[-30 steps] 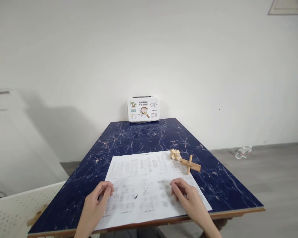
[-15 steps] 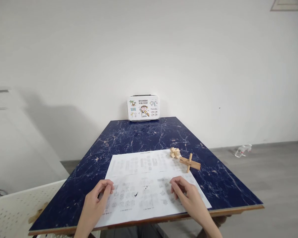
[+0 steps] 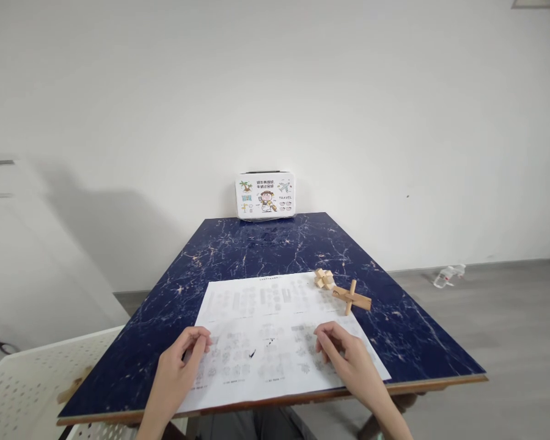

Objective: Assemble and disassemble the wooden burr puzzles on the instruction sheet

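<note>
A white sheet of paper [image 3: 270, 318] with faint printed diagrams lies near the front of a dark blue marbled table [image 3: 256, 250]. My left hand [image 3: 183, 360] rests at the sheet's left side, thumb and curled fingertips close together, holding nothing. On the right part of the sheet is my right hand [image 3: 343, 354], likewise loosely closed with nothing in it. By the sheet's upper right corner sits an interlocking wooden puzzle [image 3: 323, 279]. Beside it lies a flat wooden piece [image 3: 362, 301] with a round wooden peg [image 3: 351, 296] crossing it. Neither hand touches the wooden things.
A white case [image 3: 266, 195] with cartoon prints stands at the table's far end against the wall. To the left, below table height, is a white perforated basket [image 3: 32, 379] with a wooden piece in it. A clear plastic bottle [image 3: 448, 276] lies on the floor at right.
The camera view has shifted slightly, so the table and things on it appear a little higher. Both hands keep nearly the same pose and place on the sheet.
</note>
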Available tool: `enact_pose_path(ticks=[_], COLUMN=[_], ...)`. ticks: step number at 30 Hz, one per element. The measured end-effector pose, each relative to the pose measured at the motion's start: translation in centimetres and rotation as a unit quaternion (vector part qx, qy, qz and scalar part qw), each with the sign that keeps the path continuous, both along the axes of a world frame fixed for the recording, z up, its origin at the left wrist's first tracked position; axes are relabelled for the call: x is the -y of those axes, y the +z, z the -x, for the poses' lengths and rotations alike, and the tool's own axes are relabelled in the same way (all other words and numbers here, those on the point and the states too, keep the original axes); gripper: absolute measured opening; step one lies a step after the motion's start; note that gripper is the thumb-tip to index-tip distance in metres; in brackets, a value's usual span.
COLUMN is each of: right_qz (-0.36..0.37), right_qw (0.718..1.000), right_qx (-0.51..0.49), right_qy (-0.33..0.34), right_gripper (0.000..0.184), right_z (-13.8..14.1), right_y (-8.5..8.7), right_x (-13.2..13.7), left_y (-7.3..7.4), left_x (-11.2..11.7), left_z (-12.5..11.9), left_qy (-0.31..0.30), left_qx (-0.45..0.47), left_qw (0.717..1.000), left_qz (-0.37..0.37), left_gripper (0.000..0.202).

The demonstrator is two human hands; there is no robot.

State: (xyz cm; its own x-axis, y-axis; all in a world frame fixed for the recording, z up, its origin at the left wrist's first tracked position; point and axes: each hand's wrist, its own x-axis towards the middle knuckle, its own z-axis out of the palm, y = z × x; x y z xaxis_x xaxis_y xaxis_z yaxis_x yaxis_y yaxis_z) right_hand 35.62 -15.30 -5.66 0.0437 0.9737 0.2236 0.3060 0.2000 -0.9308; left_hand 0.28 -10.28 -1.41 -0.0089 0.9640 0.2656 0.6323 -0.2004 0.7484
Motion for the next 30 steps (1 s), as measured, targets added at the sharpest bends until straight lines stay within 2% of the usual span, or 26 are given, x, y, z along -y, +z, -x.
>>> enact_pose_path(ticks=[13,23,30], right_qz=[-0.001,0.011,0.012], right_qw=[1.0,1.0,1.0], right_qx=[0.004,0.017,0.019], right_qy=[-0.007,-0.001,0.0], right_gripper=[0.042,0.041,0.043], right_z=[-0.07,-0.18,-0.27], right_y=[0.33,0.4,0.2], right_x=[0.2,0.3,0.22], left_y=[-0.44,-0.02,-0.27], left_x=[-0.16,0.07,0.05], left_z=[0.07,-0.31,-0.12], left_qy=[-0.004,-0.003,-0.004], left_qx=[-0.004,-0.012,-0.008], left_qw=[1.0,1.0,1.0], left_qz=[0.006,0.005,0.013], left_gripper=[0.037,0.035,0.035])
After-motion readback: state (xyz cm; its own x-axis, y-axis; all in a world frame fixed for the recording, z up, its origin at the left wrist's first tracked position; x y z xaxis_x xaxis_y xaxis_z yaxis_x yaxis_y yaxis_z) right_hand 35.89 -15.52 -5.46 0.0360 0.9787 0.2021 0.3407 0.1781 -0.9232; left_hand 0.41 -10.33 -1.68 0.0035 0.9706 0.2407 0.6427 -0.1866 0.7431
